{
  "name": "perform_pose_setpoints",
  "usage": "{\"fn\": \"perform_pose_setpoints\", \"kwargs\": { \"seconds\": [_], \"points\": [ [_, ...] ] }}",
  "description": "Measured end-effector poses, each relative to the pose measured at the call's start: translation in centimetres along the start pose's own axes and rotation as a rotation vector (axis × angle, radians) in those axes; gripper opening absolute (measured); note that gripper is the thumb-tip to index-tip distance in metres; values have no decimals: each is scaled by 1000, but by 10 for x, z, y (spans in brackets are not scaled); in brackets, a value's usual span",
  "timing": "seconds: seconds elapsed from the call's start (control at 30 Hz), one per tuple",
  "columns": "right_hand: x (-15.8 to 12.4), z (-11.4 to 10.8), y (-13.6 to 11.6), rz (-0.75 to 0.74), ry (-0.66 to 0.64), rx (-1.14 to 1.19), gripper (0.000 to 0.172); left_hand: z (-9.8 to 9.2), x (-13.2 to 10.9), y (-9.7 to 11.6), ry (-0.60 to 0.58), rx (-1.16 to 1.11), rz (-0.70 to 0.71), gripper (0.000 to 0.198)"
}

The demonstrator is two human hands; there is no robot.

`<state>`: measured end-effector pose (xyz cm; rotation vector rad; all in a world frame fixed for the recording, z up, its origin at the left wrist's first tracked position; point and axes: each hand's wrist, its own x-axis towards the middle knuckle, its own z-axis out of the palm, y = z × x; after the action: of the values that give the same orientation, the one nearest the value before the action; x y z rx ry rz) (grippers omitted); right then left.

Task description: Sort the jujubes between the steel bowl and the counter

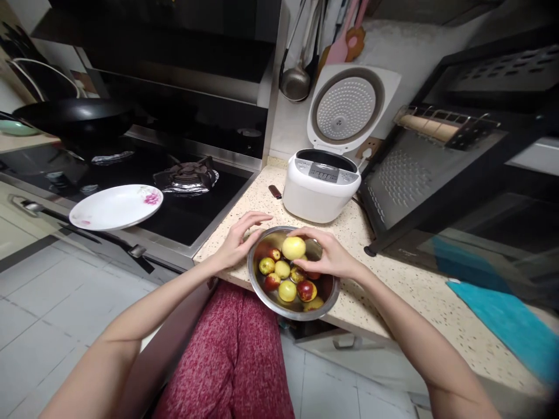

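A stainless steel bowl (255,285) stands at the front edge of the counter. Inside lie several small round fruits, yellow-green and red, that look like jujubes. My right hand (325,251) reaches over the bowl's right rim and pinches a yellow jujube (294,248) between thumb and fingers, above the others. On the left, my left hand (239,241) rests by the bowl's rim, its fingers stretched out and slightly curved, with nothing in it. Behind the bowl sits a white rice cooker (317,195) with its lid (345,107) raised; the inside of its pot is mostly hidden.
A white floral plate (116,208) lies at the front of the gas stove (192,177), with a black wok (78,116) farther left. A small dark object (275,191) lies beside the cooker. To the right are a black rack (402,174) and a teal cloth (502,320).
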<state>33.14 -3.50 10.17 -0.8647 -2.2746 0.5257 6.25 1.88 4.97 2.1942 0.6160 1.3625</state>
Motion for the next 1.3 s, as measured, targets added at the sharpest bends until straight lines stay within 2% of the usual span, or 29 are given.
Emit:
{"fn": "perform_pose_setpoints", "kwargs": {
  "seconds": [0.1, 0.37, 0.5, 0.63, 0.7, 0.83, 0.97, 1.1, 1.2, 1.3],
  "points": [
    [-8, 0, 5, 8, -92, 8, 44, -2, -1, -10, -100, 0, -74, 35],
    [-6, 5, 8, 17, -96, 52, 44, -20, -4, -20, -393, -58, -118, 38],
    [-1, 8, 9, 14, -97, 40, 44, -26, -4, -23, -428, -21, -94, 42],
    [6, 14, 9, 12, -86, 16, 43, -27, -5, -28, -393, 9, -109, 43],
    [10, 18, 10, 4, -84, 2, 43, -28, -7, -32, -338, 22, -126, 43],
    [25, 27, 12, -18, -98, 9, 44, -34, -11, -42, -126, 57, -205, 41],
    [46, 36, 17, -47, -119, 29, 46, -45, -12, -53, 74, 62, -279, 47],
    [60, 39, 20, -72, -145, 20, 48, -53, -11, -57, 259, -49, -298, 51],
    [61, 39, 18, -79, -150, 4, 49, -57, -9, -49, 277, -113, -251, 51],
    [56, 39, 14, -66, -137, -1, 48, -61, -9, -27, 206, -129, -181, 50]
  ]
}}
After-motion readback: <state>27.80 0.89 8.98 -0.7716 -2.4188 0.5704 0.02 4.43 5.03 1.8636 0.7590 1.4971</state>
